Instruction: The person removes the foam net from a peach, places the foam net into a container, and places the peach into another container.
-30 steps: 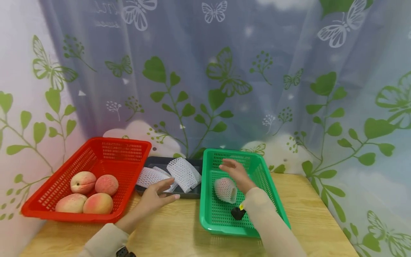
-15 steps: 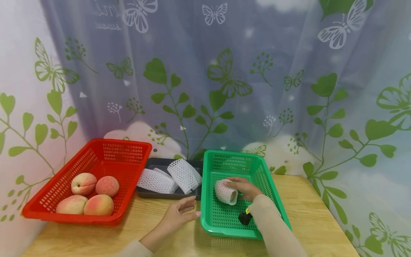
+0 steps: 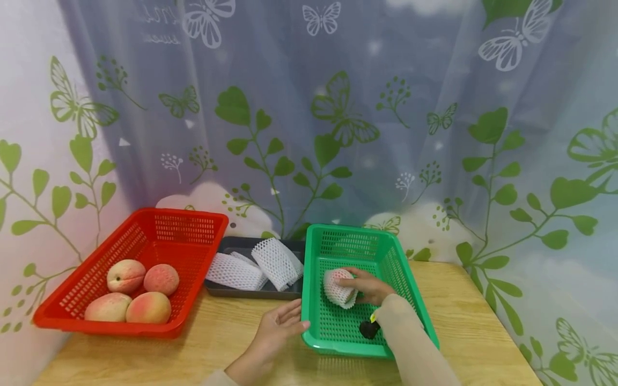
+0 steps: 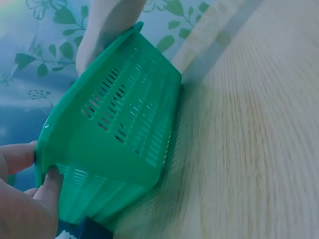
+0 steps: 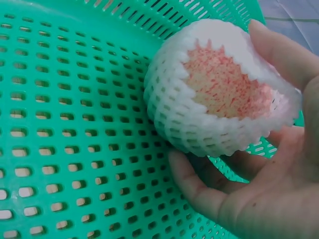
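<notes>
A peach in a white foam net sleeve (image 3: 339, 294) lies in the green plastic basket (image 3: 415, 300), toward its left side. My right hand (image 3: 370, 287) reaches into the basket and holds the netted peach. In the right wrist view the thumb (image 5: 281, 52) is at one side of the sleeve (image 5: 174, 119) and the curled fingers are beneath it. Through the sleeve's open end shows speckled pink skin. My left hand (image 3: 275, 335) pinches the basket's left rim; in the left wrist view, thumb (image 4: 50, 191) and a finger (image 4: 19, 157) sit on either side of that rim.
A red basket (image 3: 188, 222) on the left contains several bare peaches (image 3: 148, 307). Between the baskets, a dark tray (image 3: 243, 244) holds white foam nets (image 3: 277, 262). A small black device (image 3: 369, 329) hangs at the right wrist. A patterned curtain (image 3: 289, 107) stands behind the wooden table (image 3: 475, 321).
My right hand has come down onto the netted peach and its fingers have closed around it. My left hand has moved right, from near the tray to the green basket's rim.
</notes>
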Demonstrator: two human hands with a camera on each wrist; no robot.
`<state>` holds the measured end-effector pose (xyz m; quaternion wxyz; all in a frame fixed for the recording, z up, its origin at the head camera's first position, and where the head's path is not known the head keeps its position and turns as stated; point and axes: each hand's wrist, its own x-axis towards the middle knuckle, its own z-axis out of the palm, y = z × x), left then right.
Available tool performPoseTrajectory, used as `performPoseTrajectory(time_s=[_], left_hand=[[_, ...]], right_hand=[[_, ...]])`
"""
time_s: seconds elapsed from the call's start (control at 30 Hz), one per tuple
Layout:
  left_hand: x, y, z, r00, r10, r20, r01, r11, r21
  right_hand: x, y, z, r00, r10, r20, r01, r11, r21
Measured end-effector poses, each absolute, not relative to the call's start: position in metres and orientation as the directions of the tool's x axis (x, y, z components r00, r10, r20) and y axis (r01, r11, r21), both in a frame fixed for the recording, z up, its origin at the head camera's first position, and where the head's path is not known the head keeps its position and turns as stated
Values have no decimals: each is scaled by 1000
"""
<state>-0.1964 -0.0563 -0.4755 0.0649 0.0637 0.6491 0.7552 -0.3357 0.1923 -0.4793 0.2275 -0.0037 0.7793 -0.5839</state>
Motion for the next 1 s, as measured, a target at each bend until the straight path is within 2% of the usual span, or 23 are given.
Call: performPoseTrajectory(time_s=[0.37,1.0], left_hand=[[-196,-52,-479,-990,141,-13,-45,-226,973],[-196,-52,-482,-991,125,-40,-72,-269,960]], right_hand=[[-334,187,-481,-910,-258,-324,237,317,-919],[-332,186,-474,-912,-241,-331,246,324,-914]])
